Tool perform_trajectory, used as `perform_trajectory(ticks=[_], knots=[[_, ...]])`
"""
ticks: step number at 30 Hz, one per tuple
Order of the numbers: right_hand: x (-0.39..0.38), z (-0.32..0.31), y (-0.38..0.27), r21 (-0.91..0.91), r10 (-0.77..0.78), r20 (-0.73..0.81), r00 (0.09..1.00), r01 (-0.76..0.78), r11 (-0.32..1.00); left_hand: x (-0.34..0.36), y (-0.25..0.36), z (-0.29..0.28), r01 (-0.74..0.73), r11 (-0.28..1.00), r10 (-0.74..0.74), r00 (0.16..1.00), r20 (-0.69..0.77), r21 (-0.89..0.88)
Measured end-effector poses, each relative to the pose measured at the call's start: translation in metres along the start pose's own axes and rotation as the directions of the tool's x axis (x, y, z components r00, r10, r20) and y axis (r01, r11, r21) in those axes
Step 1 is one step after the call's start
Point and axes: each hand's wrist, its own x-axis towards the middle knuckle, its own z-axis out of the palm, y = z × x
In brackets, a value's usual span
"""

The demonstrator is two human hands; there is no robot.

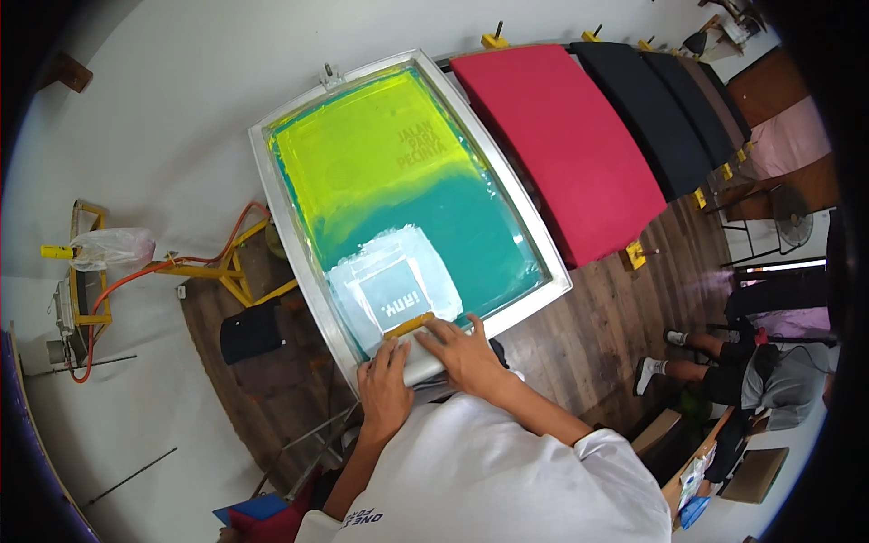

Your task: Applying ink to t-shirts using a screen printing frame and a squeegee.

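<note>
A silver-edged printing screen (494, 204) lies in front of me, its mesh coated green with a bright yellow-green area at the far end. Pale grey-white ink (444, 276) is smeared around a lettered patch at the near left. Against the near edge of that ink rests a squeegee (409, 326) with a yellow strip. My left hand (386, 387) has its fingers bent at the squeegee's left end. At the other end my right hand (463, 355) grips with bent fingers, its index finger reaching forward. The palms hide part of the squeegee and the screen's near rim.
To the right stand several padded boards, a red one (561, 149) first, then a black one (638, 118). Yellow metal brackets (237, 262) and an orange hose (136, 276) are at the left. Another person (780, 385) is at the far right, near a fan (792, 217).
</note>
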Motion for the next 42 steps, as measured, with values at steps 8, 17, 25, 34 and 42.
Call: perform_trajectory(ticks=[8,17,25,34,42], knots=[[-0.077,-0.011,0.039,0.711,0.486,0.109,0.867,-0.409,0.572,0.002,0.001,-0.011,-0.064,0.997,0.062,0.997,0.046,0.040],[-0.081,0.032,0.054,0.842,0.538,0.459,0.707,-0.540,-0.008,0.044,0.007,-0.042,-0.135,0.977,0.092,0.966,0.240,0.167],[-0.081,0.042,0.048,0.887,0.595,0.454,0.664,-0.402,-0.227,0.052,0.004,-0.037,-0.116,0.969,0.058,0.965,0.254,0.220],[-0.083,0.041,0.046,0.879,0.585,0.456,0.670,-0.441,-0.181,0.044,0.007,-0.036,-0.112,0.985,0.088,0.980,0.179,0.129],[-0.081,0.035,0.050,0.885,0.593,0.289,0.752,-0.446,0.135,0.041,0.020,-0.047,-0.024,0.996,0.011,0.987,0.163,0.080]])
